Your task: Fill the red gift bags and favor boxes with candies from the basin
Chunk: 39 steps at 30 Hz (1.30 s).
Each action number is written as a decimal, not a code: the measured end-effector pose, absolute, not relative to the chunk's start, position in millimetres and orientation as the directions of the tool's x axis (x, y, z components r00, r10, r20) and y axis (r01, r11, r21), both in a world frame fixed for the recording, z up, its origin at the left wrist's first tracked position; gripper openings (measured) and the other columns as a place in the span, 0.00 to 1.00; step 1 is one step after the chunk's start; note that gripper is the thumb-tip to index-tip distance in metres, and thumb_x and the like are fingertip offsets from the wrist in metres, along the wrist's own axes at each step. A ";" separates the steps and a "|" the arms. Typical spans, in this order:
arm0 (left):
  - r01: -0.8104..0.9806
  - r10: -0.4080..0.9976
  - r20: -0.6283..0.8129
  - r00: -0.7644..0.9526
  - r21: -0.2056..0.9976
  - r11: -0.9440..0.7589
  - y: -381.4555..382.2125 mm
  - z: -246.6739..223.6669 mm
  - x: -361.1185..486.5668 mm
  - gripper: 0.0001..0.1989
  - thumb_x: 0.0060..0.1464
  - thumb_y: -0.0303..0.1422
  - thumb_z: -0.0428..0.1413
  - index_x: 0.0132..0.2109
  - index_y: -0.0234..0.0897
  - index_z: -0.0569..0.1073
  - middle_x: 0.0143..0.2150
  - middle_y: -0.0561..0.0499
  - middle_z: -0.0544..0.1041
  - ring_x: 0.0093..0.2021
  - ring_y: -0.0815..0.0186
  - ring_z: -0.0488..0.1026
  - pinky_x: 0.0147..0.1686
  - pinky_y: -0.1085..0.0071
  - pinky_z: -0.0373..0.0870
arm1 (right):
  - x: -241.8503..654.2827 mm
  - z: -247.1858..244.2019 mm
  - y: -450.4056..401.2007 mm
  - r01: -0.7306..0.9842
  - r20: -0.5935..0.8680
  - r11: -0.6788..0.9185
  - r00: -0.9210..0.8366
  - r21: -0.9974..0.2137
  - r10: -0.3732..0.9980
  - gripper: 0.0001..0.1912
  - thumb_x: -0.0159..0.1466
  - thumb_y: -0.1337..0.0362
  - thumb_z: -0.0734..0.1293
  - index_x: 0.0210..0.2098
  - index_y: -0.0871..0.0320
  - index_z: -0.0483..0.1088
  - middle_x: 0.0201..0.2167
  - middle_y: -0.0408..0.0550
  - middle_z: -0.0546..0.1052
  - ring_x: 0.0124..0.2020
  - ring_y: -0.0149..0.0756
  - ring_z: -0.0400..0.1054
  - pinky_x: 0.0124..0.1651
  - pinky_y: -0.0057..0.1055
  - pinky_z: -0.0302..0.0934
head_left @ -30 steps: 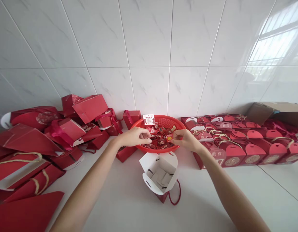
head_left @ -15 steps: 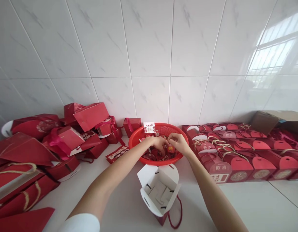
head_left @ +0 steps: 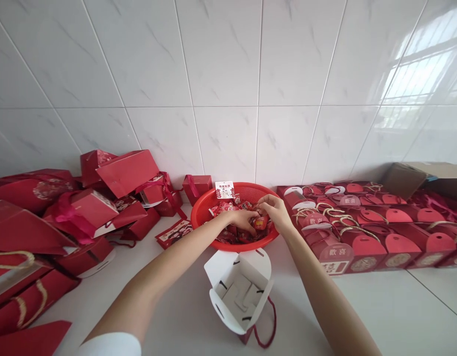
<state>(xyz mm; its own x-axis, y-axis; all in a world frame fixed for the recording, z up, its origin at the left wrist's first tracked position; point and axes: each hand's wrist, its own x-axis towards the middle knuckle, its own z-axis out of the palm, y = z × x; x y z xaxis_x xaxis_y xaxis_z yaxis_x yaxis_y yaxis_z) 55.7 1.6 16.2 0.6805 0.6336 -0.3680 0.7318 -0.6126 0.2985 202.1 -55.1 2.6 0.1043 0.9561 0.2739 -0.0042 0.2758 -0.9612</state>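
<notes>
two bare hands are over the red basket (head_left: 199,213), which holds small wrapped packets (head_left: 222,207). left hand (head_left: 245,220): entered from the near left, fingers part-curled and pointing right, tips down among the packets; whether one is gripped cannot be told. right hand (head_left: 274,210): at the right side of the basket, thumb and fingertips drawn nearly together; whether anything is pinched cannot be told.

one yellow-labelled packet (head_left: 260,223) lies between the hands, just right of the left fingertips and on the wearer's side of the right fingertips. both hands are close to it; contact is unconfirmed and its long axis too small to read.

the white-lined box (head_left: 263,262) stands on the wearer's side of the basket, mouth upward, flaps spread. it lies straight back toward the wearer from the left hand, the nearer of the two.
</notes>
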 end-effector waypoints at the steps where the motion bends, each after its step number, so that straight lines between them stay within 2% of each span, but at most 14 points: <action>1: 0.745 0.656 -0.355 0.666 0.278 -0.606 1.3 16.4 56.8 0.23 0.45 0.41 0.64 0.49 0.41 0.74 0.50 0.48 0.79 0.48 0.55 0.77 0.45 0.67 0.72 | 202.1 2.5 -55.3 -0.010 0.271 0.274 0.118 -0.962 0.955 0.07 0.47 0.61 0.65 0.26 0.56 0.69 0.26 0.44 0.74 0.26 0.33 0.67 0.32 0.32 0.63; 3: 0.778 0.713 -0.311 0.628 0.240 -0.581 1.5 18.0 56.9 0.16 0.45 0.41 0.64 0.42 0.41 0.76 0.44 0.49 0.80 0.44 0.54 0.78 0.41 0.66 0.71 | 202.3 1.9 -55.1 -0.019 0.272 0.278 0.148 -0.961 0.951 0.07 0.47 0.61 0.65 0.26 0.56 0.69 0.26 0.44 0.74 0.26 0.34 0.67 0.33 0.33 0.64; 5: 0.818 0.788 -0.224 0.574 0.208 -0.537 2.4 21.5 54.4 0.13 0.46 0.40 0.63 0.40 0.41 0.75 0.43 0.47 0.81 0.44 0.51 0.78 0.40 0.64 0.71 | 202.8 0.5 -54.0 -0.025 0.277 0.286 0.180 -0.958 0.944 0.07 0.47 0.60 0.66 0.26 0.55 0.69 0.27 0.44 0.74 0.27 0.35 0.68 0.34 0.33 0.64; 11: 0.877 0.904 0.164 0.394 0.227 -0.423 2.6 33.9 45.3 0.14 0.59 0.40 0.52 0.48 0.38 0.72 0.52 0.41 0.77 0.53 0.50 0.75 0.46 0.61 0.71 | 201.8 -5.3 -48.8 0.006 0.255 0.262 0.241 -0.965 0.936 0.12 0.51 0.54 0.71 0.29 0.54 0.70 0.28 0.45 0.76 0.30 0.39 0.71 0.33 0.34 0.64; 16: 0.712 0.770 0.400 0.496 0.321 -0.625 -0.4 27.8 48.9 0.14 0.56 0.38 0.58 0.48 0.39 0.70 0.49 0.45 0.78 0.48 0.54 0.76 0.46 0.62 0.72 | 197.8 -6.9 -48.8 0.061 0.227 0.219 0.203 -0.974 0.952 0.18 0.51 0.49 0.74 0.29 0.55 0.70 0.28 0.46 0.77 0.31 0.39 0.71 0.32 0.33 0.63; 19: 0.504 0.647 0.474 0.597 0.406 -0.762 1.2 22.1 50.8 0.23 0.48 0.37 0.64 0.50 0.39 0.68 0.46 0.46 0.78 0.42 0.57 0.77 0.43 0.62 0.73 | 198.3 -7.1 -49.0 0.013 0.237 0.243 0.273 -0.970 0.932 0.17 0.48 0.54 0.76 0.29 0.55 0.69 0.28 0.44 0.76 0.31 0.38 0.70 0.32 0.32 0.63; 22: 0.446 0.662 0.428 0.615 0.504 -0.740 5.5 20.5 50.1 0.19 0.50 0.35 0.62 0.48 0.38 0.68 0.43 0.48 0.77 0.38 0.61 0.75 0.41 0.65 0.72 | 200.6 -7.0 -47.4 -0.088 0.235 0.287 0.377 -0.954 0.896 0.15 0.48 0.58 0.74 0.31 0.55 0.68 0.28 0.42 0.76 0.31 0.38 0.69 0.32 0.32 0.63; 25: 0.478 0.688 0.305 0.658 0.536 -0.695 6.3 20.4 49.1 0.08 0.52 0.36 0.60 0.37 0.37 0.72 0.37 0.49 0.78 0.38 0.61 0.75 0.40 0.67 0.71 | 202.8 -6.7 -44.2 -0.172 0.206 0.311 0.451 -0.934 0.869 0.13 0.52 0.56 0.69 0.32 0.54 0.65 0.27 0.40 0.73 0.29 0.35 0.68 0.31 0.31 0.62; 27: 0.480 0.629 0.143 0.765 0.524 -0.703 2.1 18.9 50.7 0.12 0.49 0.40 0.63 0.36 0.37 0.76 0.37 0.50 0.79 0.38 0.60 0.76 0.39 0.68 0.71 | 203.5 -6.3 -42.4 -0.230 0.179 0.328 0.496 -0.916 0.849 0.12 0.53 0.55 0.67 0.32 0.53 0.62 0.27 0.38 0.71 0.29 0.34 0.67 0.31 0.30 0.62; 28: 0.479 0.579 0.049 0.814 0.508 -0.716 -1.2 17.5 52.6 0.15 0.48 0.42 0.64 0.40 0.38 0.78 0.39 0.49 0.79 0.40 0.59 0.77 0.40 0.68 0.71 | 203.6 -6.1 -41.8 -0.255 0.165 0.334 0.515 -0.907 0.841 0.12 0.53 0.55 0.66 0.31 0.52 0.61 0.27 0.38 0.71 0.29 0.33 0.67 0.31 0.29 0.62; 31: 0.489 0.468 -0.156 0.870 0.391 -0.780 -11.3 11.5 62.2 0.27 0.52 0.43 0.61 0.58 0.43 0.74 0.48 0.46 0.78 0.48 0.55 0.76 0.47 0.66 0.70 | 202.9 -5.2 -41.7 -0.307 0.130 0.340 0.544 -0.889 0.829 0.13 0.52 0.56 0.66 0.30 0.52 0.58 0.27 0.37 0.69 0.29 0.31 0.66 0.32 0.28 0.62; 33: 0.516 0.475 -0.203 0.856 0.285 -0.808 -14.8 8.0 69.7 0.30 0.54 0.42 0.60 0.63 0.44 0.70 0.50 0.44 0.76 0.49 0.52 0.76 0.48 0.64 0.70 | 202.0 -4.8 -42.5 -0.323 0.123 0.344 0.546 -0.882 0.829 0.13 0.52 0.57 0.67 0.29 0.52 0.58 0.26 0.36 0.69 0.28 0.31 0.65 0.32 0.28 0.62; 36: 0.604 0.562 -0.252 0.788 0.141 -0.784 -12.5 7.4 76.3 0.32 0.50 0.41 0.62 0.63 0.47 0.70 0.52 0.44 0.76 0.50 0.50 0.76 0.47 0.63 0.72 | 201.1 -4.6 -43.5 -0.327 0.129 0.352 0.546 -0.877 0.828 0.14 0.51 0.57 0.68 0.28 0.52 0.58 0.25 0.36 0.68 0.28 0.31 0.63 0.30 0.28 0.60; 39: 0.723 0.695 -0.231 0.681 0.064 -0.688 -2.0 13.2 70.0 0.28 0.46 0.35 0.64 0.57 0.49 0.74 0.52 0.46 0.78 0.52 0.48 0.76 0.46 0.62 0.73 | 201.1 -4.9 -43.4 -0.323 0.142 0.360 0.540 -0.875 0.830 0.14 0.51 0.57 0.68 0.28 0.52 0.58 0.25 0.36 0.67 0.28 0.31 0.62 0.31 0.29 0.60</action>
